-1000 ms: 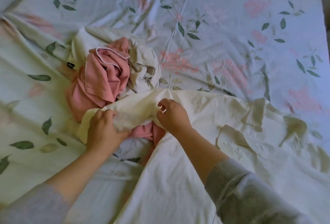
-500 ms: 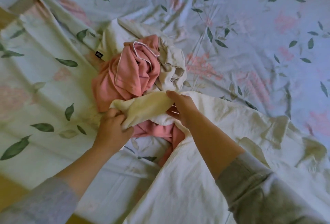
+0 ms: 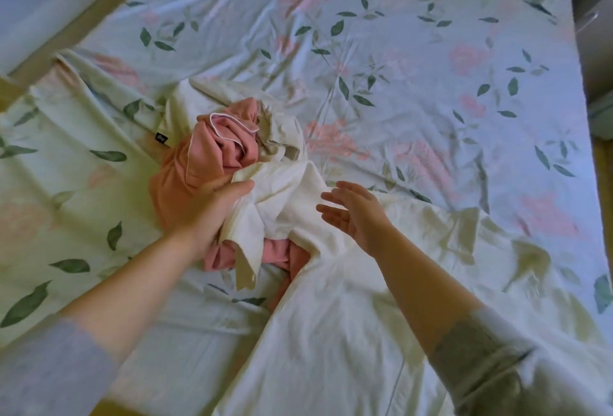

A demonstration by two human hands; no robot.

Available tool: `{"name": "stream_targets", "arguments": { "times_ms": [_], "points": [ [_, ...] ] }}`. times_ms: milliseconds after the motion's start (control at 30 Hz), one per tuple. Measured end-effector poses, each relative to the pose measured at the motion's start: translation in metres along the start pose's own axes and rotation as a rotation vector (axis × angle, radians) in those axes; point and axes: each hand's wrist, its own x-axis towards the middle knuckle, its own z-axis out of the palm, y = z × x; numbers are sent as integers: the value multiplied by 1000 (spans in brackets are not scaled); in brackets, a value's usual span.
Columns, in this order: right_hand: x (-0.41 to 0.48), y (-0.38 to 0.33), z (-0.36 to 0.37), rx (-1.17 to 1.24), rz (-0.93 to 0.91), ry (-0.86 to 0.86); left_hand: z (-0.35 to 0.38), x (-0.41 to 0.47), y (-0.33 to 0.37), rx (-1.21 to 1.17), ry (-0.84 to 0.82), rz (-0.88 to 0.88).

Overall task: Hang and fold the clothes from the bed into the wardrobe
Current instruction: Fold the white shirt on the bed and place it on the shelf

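Observation:
A cream shirt (image 3: 335, 309) lies spread across the floral bed sheet (image 3: 431, 60), its bunched end folded over a heap of clothes. In that heap a pink garment (image 3: 212, 157) with white piping sits against a crumpled beige garment (image 3: 282, 140). My left hand (image 3: 209, 213) holds the bunched end of the cream shirt, thumb on top and fingers hidden under the cloth. Just to the right, my right hand (image 3: 356, 213) hovers over the shirt with fingers spread and holds nothing.
A white cloth with a small black tag (image 3: 161, 138) lies under the heap's far left side. The bed's wooden edge (image 3: 66, 34) runs along the upper left beside a pale cushion (image 3: 36, 7). A grey cabinet (image 3: 593, 27) stands at the upper right.
My right hand has let go of the cream shirt and opened. The shirt's bunched end has been pushed up onto the heap, and my left hand has moved up with it.

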Motion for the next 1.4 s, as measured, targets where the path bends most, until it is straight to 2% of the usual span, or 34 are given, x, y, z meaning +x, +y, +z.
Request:
{"name": "stream_targets", "arguments": {
  "times_ms": [33, 100, 133, 433, 533, 567, 600, 667, 733, 800, 900, 1033, 1200, 1300, 1400],
  "points": [
    [-7, 0, -15, -16, -14, 40, 9, -9, 9, -92, -82, -17],
    [-23, 1, -45, -11, -30, 112, 35, -30, 25, -294, -360, -156],
    [-32, 2, -61, 7, -31, 142, 50, -40, 32, -341, -410, -200],
    [-124, 21, -233, 169, -29, 353, 202, -148, 88, -376, -627, -239],
    [-143, 39, -282, 290, 53, 362, 257, -189, 71, -494, -747, -460],
    [-146, 46, -295, 318, 80, 381, 270, -199, 59, -467, -755, -526],
    [-149, 56, -308, 326, 109, 413, 283, -207, 45, -398, -734, -563],
    [-149, 78, -325, 244, 177, 483, 297, -211, 13, -181, -612, -510],
    [-143, 102, -332, 82, 249, 529, 299, -203, -16, -3, -508, -402],
    [-132, 119, -331, -59, 299, 531, 291, -191, -42, 182, -480, -284],
    [-112, 138, -322, -160, 303, 522, 273, -171, -70, 554, -445, -16],
    [-91, 150, -311, -328, 214, 576, 244, -140, -97, 863, -355, 225],
    [-79, 142, -309, -316, -14, 627, 216, -111, -115, 1136, -193, 307],
    [-87, 127, -319, -316, -184, 689, 209, -101, -120, 1287, -246, 371],
    [-96, 129, -334, -331, -218, 746, 203, -94, -124, 1270, -245, 379]
  ]
}}
